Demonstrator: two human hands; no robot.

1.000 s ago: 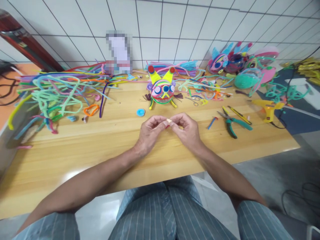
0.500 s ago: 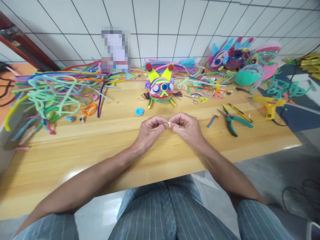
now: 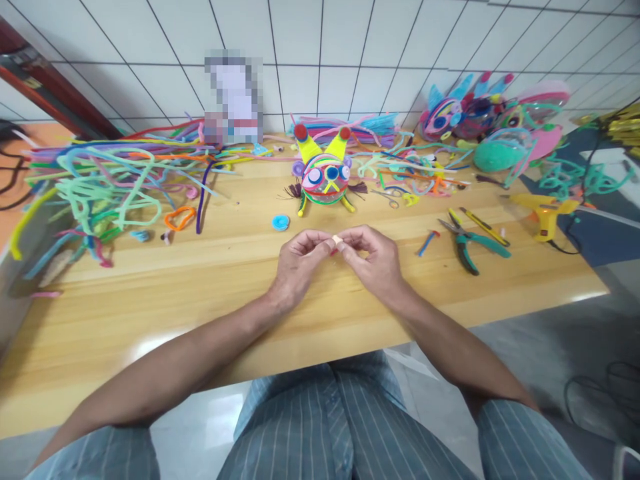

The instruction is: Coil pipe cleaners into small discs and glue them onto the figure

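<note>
My left hand and my right hand meet fingertip to fingertip above the wooden table. Between their thumbs and forefingers is a small pale piece, pinched from both sides; most of it is covered, so its kind does not show. A bit of red peeks out just below the fingertips. Beyond the hands stands a colourful creature figure with yellow horns, red tips, round eyes and short yellow feet. A blue coiled disc lies on the table, a little past my left hand.
Pipe cleaners are heaped at the left. On the right lie pliers, a yellow cutter knife, a bent blue-and-red piece and a yellow glue gun. Scissors rest behind; more figures stand by the tiled wall.
Both hands stay together and have risen slightly, turning the small pale piece so more of it shows. The whole view has shifted a little; the things on the table lie as before.
</note>
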